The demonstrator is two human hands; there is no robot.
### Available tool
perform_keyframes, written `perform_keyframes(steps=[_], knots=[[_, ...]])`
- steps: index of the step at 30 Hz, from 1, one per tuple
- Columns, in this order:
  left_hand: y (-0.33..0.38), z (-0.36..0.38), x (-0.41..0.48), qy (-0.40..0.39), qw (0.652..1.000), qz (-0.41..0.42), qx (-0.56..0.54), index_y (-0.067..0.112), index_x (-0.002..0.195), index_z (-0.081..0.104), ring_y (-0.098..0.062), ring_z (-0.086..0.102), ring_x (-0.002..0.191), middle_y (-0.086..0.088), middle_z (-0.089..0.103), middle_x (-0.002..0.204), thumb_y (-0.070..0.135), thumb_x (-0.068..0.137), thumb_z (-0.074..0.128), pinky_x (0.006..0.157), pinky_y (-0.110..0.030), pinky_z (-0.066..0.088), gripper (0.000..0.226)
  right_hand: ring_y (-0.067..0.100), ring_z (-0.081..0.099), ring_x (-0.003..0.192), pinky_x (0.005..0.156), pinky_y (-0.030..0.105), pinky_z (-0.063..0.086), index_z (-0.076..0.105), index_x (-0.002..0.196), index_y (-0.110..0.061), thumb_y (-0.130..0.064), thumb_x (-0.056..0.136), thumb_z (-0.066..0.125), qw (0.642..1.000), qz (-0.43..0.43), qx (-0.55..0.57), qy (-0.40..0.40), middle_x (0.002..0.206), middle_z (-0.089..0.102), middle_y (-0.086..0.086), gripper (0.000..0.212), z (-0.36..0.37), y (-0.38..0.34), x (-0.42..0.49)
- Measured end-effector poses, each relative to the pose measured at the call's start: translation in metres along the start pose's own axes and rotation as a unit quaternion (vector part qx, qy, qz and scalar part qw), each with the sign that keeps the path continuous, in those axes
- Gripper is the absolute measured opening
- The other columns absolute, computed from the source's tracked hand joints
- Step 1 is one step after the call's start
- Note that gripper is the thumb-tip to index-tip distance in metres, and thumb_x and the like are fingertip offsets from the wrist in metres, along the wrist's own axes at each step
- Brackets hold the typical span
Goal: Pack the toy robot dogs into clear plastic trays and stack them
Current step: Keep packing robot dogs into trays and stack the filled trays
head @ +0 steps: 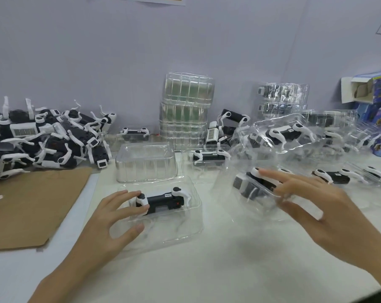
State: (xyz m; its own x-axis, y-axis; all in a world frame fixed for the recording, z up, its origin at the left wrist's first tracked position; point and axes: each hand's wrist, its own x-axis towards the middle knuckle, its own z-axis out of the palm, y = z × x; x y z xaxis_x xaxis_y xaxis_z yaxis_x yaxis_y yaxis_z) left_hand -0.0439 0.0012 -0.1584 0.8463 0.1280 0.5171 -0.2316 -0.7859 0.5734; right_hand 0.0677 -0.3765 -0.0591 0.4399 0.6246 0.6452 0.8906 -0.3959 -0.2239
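Observation:
A black-and-white toy robot dog point(163, 200) lies on its side in a clear plastic tray point(185, 228) on the white table in front of me. My left hand point(111, 219) grips the dog's left end, fingers on top and thumb at the tray's near side. To the right, a second packed tray point(248, 193) with a dog inside is tilted; my right hand point(312, 200) holds it by its right side, fingers spread over it, thumb below. More packed trays point(283, 136) lie behind and to the right.
A heap of loose robot dogs point(47, 138) fills the left. An empty tray point(145, 162) sits upside down behind the near tray, with a tall stack of empty trays point(185, 108) behind it. Brown cardboard point(32, 206) lies at left; blue boxes point(377, 106) stand far right.

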Motion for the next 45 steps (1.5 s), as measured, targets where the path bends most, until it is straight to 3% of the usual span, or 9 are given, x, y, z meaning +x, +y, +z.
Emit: perform_keyframes(steps=[6, 12, 18, 22, 27, 31, 36, 41, 45], knots=[[-0.001, 0.000, 0.001, -0.005, 1.000, -0.001, 0.006, 0.045, 0.113, 0.070, -0.003, 0.034, 0.140, 0.033, 0.047, 0.140, 0.062, 0.079, 0.057, 0.109, -0.011, 0.022, 0.040, -0.003, 0.063, 0.101, 0.084, 0.038, 0.048, 0.054, 0.106, -0.048, -0.053, 0.096, 0.046, 0.997, 0.021, -0.064, 0.028, 0.135, 0.057, -0.029, 0.014, -0.033, 0.022, -0.034], [0.000, 0.001, 0.001, -0.002, 1.000, -0.006, -0.004, 0.046, 0.113, 0.070, -0.005, 0.034, 0.140, 0.031, 0.048, 0.140, 0.061, 0.080, 0.057, 0.109, -0.022, 0.025, 0.039, 0.028, 0.071, 0.089, 0.083, 0.055, 0.049, 0.069, 0.089, -0.006, 0.007, 0.079, 0.077, 0.984, 0.077, -0.155, 0.030, 0.127, 0.063, -0.004, 0.019, -0.007, 0.078, -0.014], [-0.001, 0.002, 0.001, -0.003, 1.000, -0.015, -0.006, 0.046, 0.114, 0.070, -0.003, 0.033, 0.140, 0.031, 0.049, 0.140, 0.061, 0.080, 0.056, 0.111, -0.017, 0.023, 0.039, 0.028, 0.068, 0.089, 0.084, 0.051, 0.050, 0.070, 0.094, -0.004, 0.001, 0.083, 0.074, 0.987, 0.021, -0.150, 0.043, 0.116, 0.064, -0.005, 0.012, 0.006, 0.091, 0.023], [0.001, 0.000, 0.000, -0.005, 1.000, -0.009, -0.010, 0.047, 0.113, 0.069, -0.004, 0.035, 0.140, 0.029, 0.051, 0.139, 0.060, 0.080, 0.057, 0.112, -0.033, 0.027, 0.038, 0.032, 0.066, 0.103, 0.097, 0.050, 0.045, 0.071, 0.089, -0.010, 0.002, 0.077, 0.080, 0.990, 0.076, -0.116, -0.020, 0.125, 0.067, 0.001, 0.020, 0.019, 0.091, 0.007], [0.025, -0.007, 0.006, 0.017, 0.993, 0.018, 0.112, 0.042, 0.112, 0.068, -0.008, 0.041, 0.138, 0.022, 0.053, 0.137, 0.061, 0.082, 0.052, 0.117, -0.047, 0.021, 0.039, 0.030, 0.069, 0.100, 0.089, 0.059, 0.049, 0.072, 0.089, -0.010, 0.005, 0.074, 0.081, 0.990, 0.078, -0.116, -0.011, 0.116, 0.071, -0.002, 0.022, 0.018, 0.090, -0.006], [0.072, 0.006, 0.025, 0.040, 0.989, 0.088, 0.109, 0.037, 0.116, 0.066, -0.005, 0.055, 0.118, 0.023, 0.057, 0.128, 0.050, 0.088, 0.053, 0.098, -0.037, 0.041, 0.033, 0.027, 0.066, 0.091, 0.090, 0.041, 0.046, 0.071, 0.091, -0.011, -0.008, 0.081, 0.071, 0.992, 0.036, -0.118, 0.010, 0.103, 0.070, -0.006, 0.011, 0.004, 0.082, -0.011], [0.125, 0.046, 0.082, -0.004, 1.000, -0.001, -0.013, 0.040, 0.121, 0.060, 0.002, 0.064, 0.086, 0.027, 0.061, 0.116, 0.052, 0.089, 0.059, 0.082, -0.032, 0.055, 0.034, 0.021, 0.062, 0.091, 0.089, 0.037, 0.044, 0.071, 0.090, -0.013, -0.012, 0.086, 0.068, 0.993, 0.030, -0.117, -0.002, 0.102, 0.068, -0.010, 0.005, -0.002, 0.074, -0.023], [0.176, 0.104, 0.184, -0.034, 0.999, -0.006, 0.036, 0.029, 0.142, 0.044, -0.017, 0.058, 0.118, 0.004, 0.055, 0.140, 0.064, 0.088, 0.057, 0.094, -0.038, 0.048, 0.066, 0.017, 0.060, 0.090, 0.090, 0.029, 0.041, 0.069, 0.088, -0.016, -0.031, 0.090, 0.053, 0.991, 0.039, -0.129, -0.006, 0.102, 0.066, -0.014, 0.023, -0.002, 0.071, -0.030], [0.207, 0.148, 0.243, -0.049, 0.980, 0.073, 0.180, 0.028, 0.141, 0.049, -0.019, 0.062, 0.113, 0.003, 0.059, 0.134, 0.062, 0.084, 0.062, 0.086, -0.037, 0.052, 0.068, 0.013, 0.057, 0.089, 0.092, 0.021, 0.036, 0.069, 0.088, -0.016, -0.030, 0.089, 0.053, 0.992, 0.041, -0.120, 0.008, 0.105, 0.066, -0.014, 0.021, 0.002, 0.075, -0.032]])
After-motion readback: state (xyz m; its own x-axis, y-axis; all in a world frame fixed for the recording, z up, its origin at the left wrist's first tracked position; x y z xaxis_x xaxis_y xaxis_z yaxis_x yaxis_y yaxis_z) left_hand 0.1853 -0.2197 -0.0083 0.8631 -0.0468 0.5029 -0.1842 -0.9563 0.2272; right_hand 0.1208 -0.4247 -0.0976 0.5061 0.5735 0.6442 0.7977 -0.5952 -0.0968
